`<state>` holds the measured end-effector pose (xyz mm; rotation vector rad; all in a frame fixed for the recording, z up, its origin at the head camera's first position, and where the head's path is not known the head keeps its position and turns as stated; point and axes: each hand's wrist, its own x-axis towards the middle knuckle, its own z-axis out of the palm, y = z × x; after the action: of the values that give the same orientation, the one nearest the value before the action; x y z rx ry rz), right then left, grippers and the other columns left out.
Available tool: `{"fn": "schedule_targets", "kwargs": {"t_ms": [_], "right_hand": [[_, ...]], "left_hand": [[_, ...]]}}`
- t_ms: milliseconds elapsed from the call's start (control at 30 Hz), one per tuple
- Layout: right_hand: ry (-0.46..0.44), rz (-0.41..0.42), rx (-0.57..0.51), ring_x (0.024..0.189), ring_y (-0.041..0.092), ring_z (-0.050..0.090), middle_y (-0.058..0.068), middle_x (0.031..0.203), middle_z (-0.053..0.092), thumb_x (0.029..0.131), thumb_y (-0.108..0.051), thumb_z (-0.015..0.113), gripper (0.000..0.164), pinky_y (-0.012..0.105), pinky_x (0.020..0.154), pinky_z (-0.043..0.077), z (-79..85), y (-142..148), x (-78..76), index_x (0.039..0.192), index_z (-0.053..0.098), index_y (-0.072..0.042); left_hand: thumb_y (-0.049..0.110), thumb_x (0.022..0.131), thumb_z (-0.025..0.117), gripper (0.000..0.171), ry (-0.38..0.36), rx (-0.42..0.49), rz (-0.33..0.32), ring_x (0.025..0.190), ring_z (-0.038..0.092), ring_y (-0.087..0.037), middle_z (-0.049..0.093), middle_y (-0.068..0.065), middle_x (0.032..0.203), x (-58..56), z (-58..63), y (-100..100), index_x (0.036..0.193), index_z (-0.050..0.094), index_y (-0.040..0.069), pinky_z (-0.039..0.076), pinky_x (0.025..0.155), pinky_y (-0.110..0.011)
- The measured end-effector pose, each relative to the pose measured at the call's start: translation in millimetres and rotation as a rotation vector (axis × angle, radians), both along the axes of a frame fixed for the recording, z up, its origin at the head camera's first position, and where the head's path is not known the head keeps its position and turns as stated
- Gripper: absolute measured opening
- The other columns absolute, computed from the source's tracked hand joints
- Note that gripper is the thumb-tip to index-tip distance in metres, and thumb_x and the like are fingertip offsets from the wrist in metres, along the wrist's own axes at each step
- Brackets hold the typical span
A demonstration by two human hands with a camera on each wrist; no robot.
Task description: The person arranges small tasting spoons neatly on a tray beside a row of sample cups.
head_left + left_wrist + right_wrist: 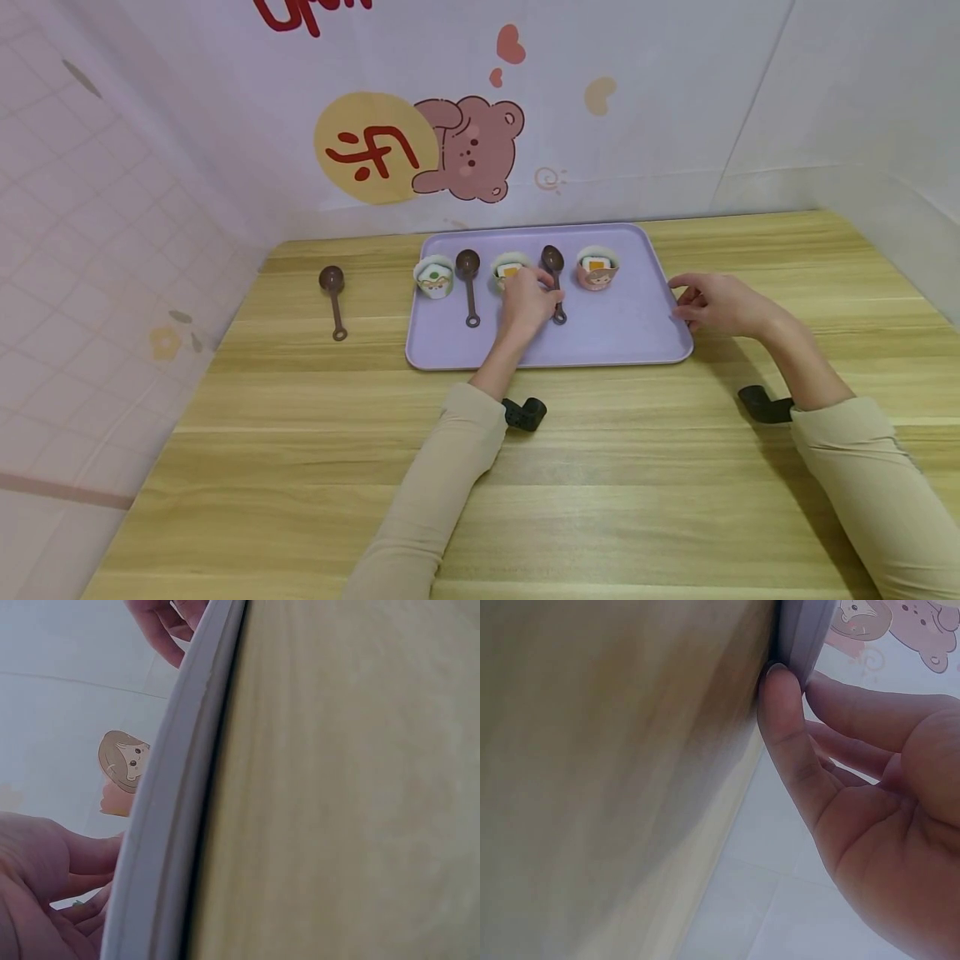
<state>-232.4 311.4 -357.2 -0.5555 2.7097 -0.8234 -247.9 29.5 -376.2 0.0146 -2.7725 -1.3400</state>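
with the left hand (527, 304), worked above the purple tray (622, 325), with fingers bent in front of the middle cup (507, 268) and thumb beside the handle of the nearest brown spoon (552, 260). could not tell, from the head or left wrist view, a real pinch on that handle from a bare touch. with the right hand (720, 304), pinched the right rim of the tray, shown best in the right wrist view.

found that spoon on the tray, between the middle cup and the right cup (597, 271), bowl toward the wall, ringed handle end toward the person. noted a second spoon (468, 265) between the left cup (435, 279) and the middle one, and a third spoon (332, 281) off the tray, on the table (300, 450) at left.

judged the spoons light and stiff, probably smooth plastic, a little slippery and prone to pivot on a round bowl; best pinched midway along the handle. judged the cups light, thin-walled and easily dented or tipped; better held low by two sides, without much squeeze. judged the tray stiff and prone to slide, hence worth steadying by its raised rim.
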Motion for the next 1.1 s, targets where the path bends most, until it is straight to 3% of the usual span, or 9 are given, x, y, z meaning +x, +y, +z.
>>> {"fn": "schedule_targets", "kwargs": {"t_ms": [133,467,600,733,867,1100], "right_hand": [[-0.001,-0.001,0.002,0.077,0.029,0.069,0.024,0.093,0.068,0.095,0.006,0.064,0.042,0.036,0.066,0.060,0.3,-0.3,0.1,0.129,0.047,0.022],[0.000,0.012,-0.004,0.076,0.029,0.069,0.023,0.092,0.068,0.094,0.007,0.063,0.042,0.036,0.066,0.060,0.9,0.3,0.6,0.128,0.046,0.023],[-0.003,0.014,-0.010,0.077,0.030,0.069,0.024,0.093,0.068,0.094,0.007,0.063,0.042,0.037,0.066,0.060,0.7,0.9,0.4,0.129,0.046,0.023],[-0.002,0.012,-0.011,0.077,0.030,0.069,0.024,0.093,0.068,0.094,0.007,0.063,0.042,0.037,0.066,0.060,0.4,1.0,0.3,0.129,0.045,0.023],[-0.004,0.009,-0.008,0.076,0.030,0.069,0.024,0.093,0.068,0.094,0.007,0.063,0.042,0.037,0.066,0.060,-0.2,1.0,0.1,0.129,0.045,0.023],[-0.003,0.007,-0.007,0.076,0.030,0.070,0.024,0.093,0.068,0.094,0.007,0.063,0.042,0.037,0.066,0.060,-0.5,0.7,0.4,0.129,0.045,0.023]], "left_hand": [[0.016,0.088,0.080,0.014,-0.002,-0.022,0.004,0.096,0.066,-0.027,0.073,-0.009,0.102,1.2,0.5,-0.4,0.098,0.077,0.006,0.053,0.084,-0.037],[0.022,0.090,0.078,0.015,-0.003,-0.082,0.006,0.097,0.068,-0.027,0.074,-0.006,0.103,3.8,0.3,-2.7,0.100,0.078,0.010,0.054,0.082,-0.038],[0.024,0.091,0.078,0.017,-0.022,-0.082,0.004,0.076,0.070,-0.019,0.075,-0.003,0.087,4.4,0.0,-3.8,0.102,0.078,0.011,0.054,0.068,-0.033],[0.024,0.093,0.076,0.020,-0.052,-0.048,-0.011,0.048,0.062,-0.009,0.069,0.000,0.063,5.3,0.0,-5.9,0.106,0.077,0.010,0.047,0.052,-0.025],[0.025,0.093,0.076,0.022,-0.058,-0.037,-0.021,0.043,0.058,-0.005,0.065,0.003,0.060,6.7,0.7,-8.2,0.109,0.077,0.010,0.043,0.049,-0.023],[0.026,0.093,0.076,0.024,-0.063,-0.040,-0.026,0.047,0.061,-0.006,0.067,0.002,0.067,7.9,1.6,-10.2,0.111,0.077,0.011,0.045,0.051,-0.026]]}}
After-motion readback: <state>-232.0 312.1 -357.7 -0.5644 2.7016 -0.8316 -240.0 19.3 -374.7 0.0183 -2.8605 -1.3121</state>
